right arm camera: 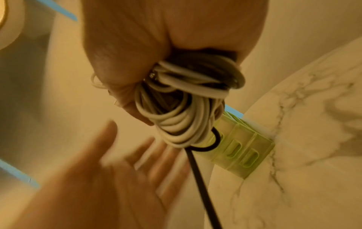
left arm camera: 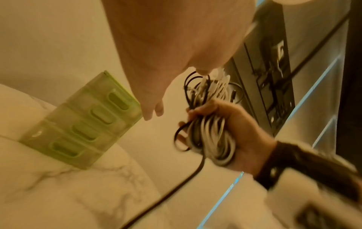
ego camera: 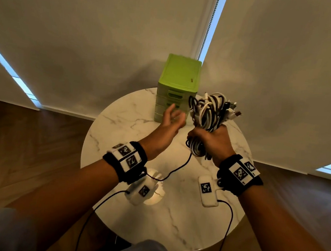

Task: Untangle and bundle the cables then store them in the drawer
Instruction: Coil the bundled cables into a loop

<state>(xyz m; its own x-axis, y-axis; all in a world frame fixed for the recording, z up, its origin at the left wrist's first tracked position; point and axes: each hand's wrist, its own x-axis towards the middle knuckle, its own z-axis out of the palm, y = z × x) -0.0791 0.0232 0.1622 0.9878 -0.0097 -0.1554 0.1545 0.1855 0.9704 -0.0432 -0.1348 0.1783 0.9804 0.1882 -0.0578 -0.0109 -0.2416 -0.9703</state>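
At frame center, the right hand [ego camera: 213, 141] grips a black-and-white cable bundle [ego camera: 208, 113] above the round marble table [ego camera: 172, 222]. The left hand [ego camera: 171, 121], fingers spread, hovers before the green 4-drawer unit [ego camera: 177, 86] near the table's upper edge.

Round marble table [ego camera: 133, 122], pale blinds [ego camera: 88, 38], wood floor [ego camera: 29, 143]

Dim warm light, daylight slits at blinds, glare on table [ego camera: 154, 194], wrist views motion-blurred

The drawer unit [ego camera: 177, 90] stands at the desk's [ego camera: 125, 121] far edge. The cable bundle [ego camera: 209, 117] hangs just right of it, above the desk.
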